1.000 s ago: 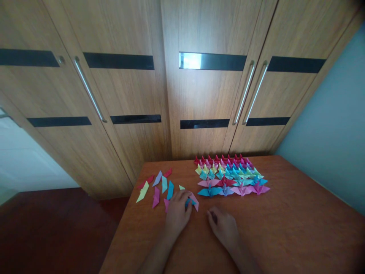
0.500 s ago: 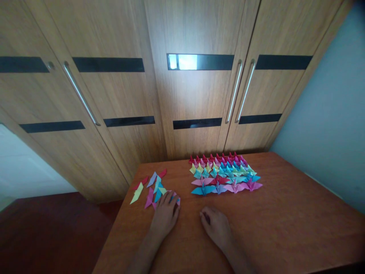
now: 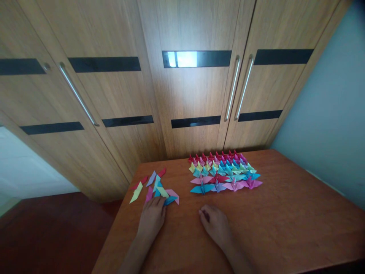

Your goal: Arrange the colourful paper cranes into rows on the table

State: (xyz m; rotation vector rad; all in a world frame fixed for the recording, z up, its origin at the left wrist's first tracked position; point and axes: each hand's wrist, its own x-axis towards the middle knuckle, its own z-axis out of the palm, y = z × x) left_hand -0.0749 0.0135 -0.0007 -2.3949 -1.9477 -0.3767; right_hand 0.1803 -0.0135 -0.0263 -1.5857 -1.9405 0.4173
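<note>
My left hand [image 3: 152, 215] lies on the near edge of a loose group of flat folded paper pieces, fingers close together and reaching over them; its fingertips are partly hidden. By its fingers are a blue folded piece [image 3: 170, 200], a pink one [image 3: 174, 193], a pale green one [image 3: 162, 191] and a magenta one [image 3: 149, 194]. My right hand [image 3: 216, 223] rests on the table with its fingers curled in, and nothing shows in it. Beyond it stand rows of paper cranes, with a blue crane [image 3: 202, 188] and a magenta crane [image 3: 252, 183] in the front row.
A yellow folded piece [image 3: 136, 192], a red one [image 3: 139, 183] and a lavender one [image 3: 151, 178] lie toward the left edge of the brown table [image 3: 273, 220]. Behind the table rises a wooden wardrobe [image 3: 194, 91]; a pale blue wall [image 3: 327, 121] is at the right.
My left hand has slid left and toward me, uncovering the blue and pink folded pieces. My right hand stays where it was, and the cranes have not moved.
</note>
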